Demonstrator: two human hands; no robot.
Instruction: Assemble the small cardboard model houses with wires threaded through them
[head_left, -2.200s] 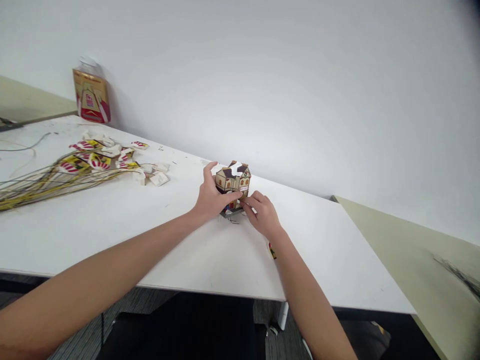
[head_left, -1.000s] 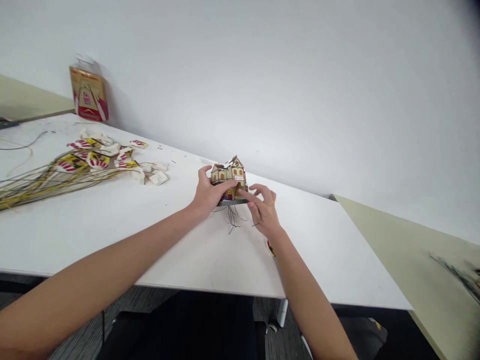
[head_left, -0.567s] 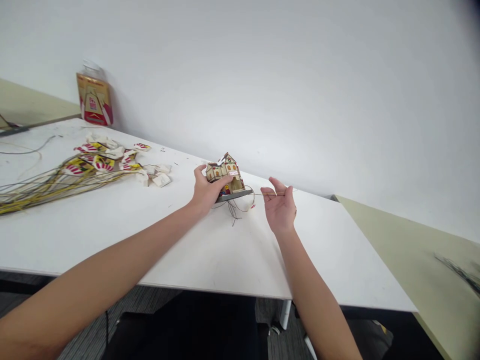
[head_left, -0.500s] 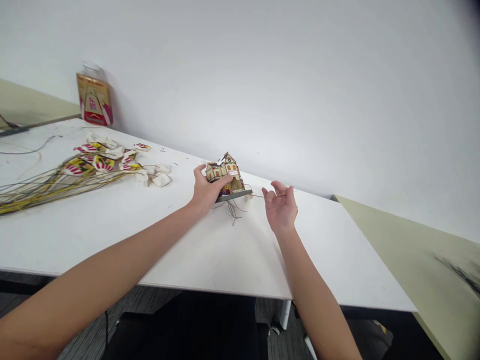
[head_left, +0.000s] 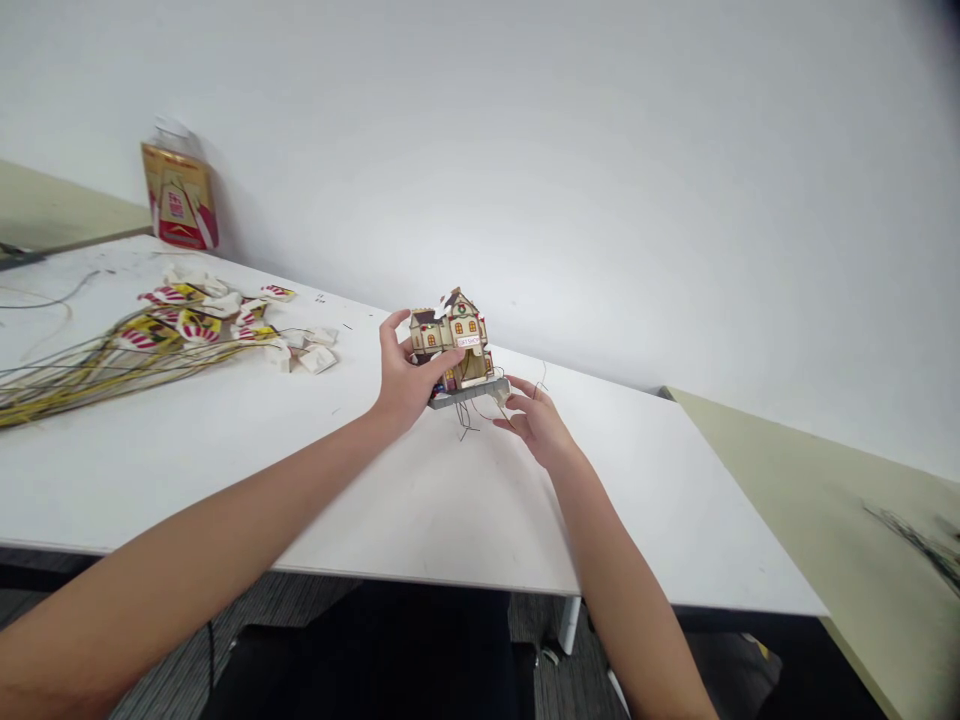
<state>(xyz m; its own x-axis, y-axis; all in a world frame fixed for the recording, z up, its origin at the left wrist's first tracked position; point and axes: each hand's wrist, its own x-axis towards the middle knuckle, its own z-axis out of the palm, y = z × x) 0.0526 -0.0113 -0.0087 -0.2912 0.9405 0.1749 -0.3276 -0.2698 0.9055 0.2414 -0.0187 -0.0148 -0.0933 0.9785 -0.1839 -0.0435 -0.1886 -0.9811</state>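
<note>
A small model house [head_left: 450, 345] with a grey base is held above the white table by my left hand [head_left: 405, 380], thumb across its front. Thin dark wires [head_left: 463, 418] hang from under the base. My right hand [head_left: 536, 418] is at the base's right corner, fingers bent around a small white piece [head_left: 501, 396] and a thin wire. Whether the fingertips grip the white piece firmly is too small to tell.
On the white table [head_left: 360, 500], a bundle of yellow and dark wires [head_left: 82, 380] lies at the left, with several striped and white pieces [head_left: 199, 325]. A gold and red package [head_left: 180, 200] stands by the wall.
My right hand has moved left, from the stretched wire to the house's base. The house has turned slightly and shows more of its front. My left hand still holds it.
</note>
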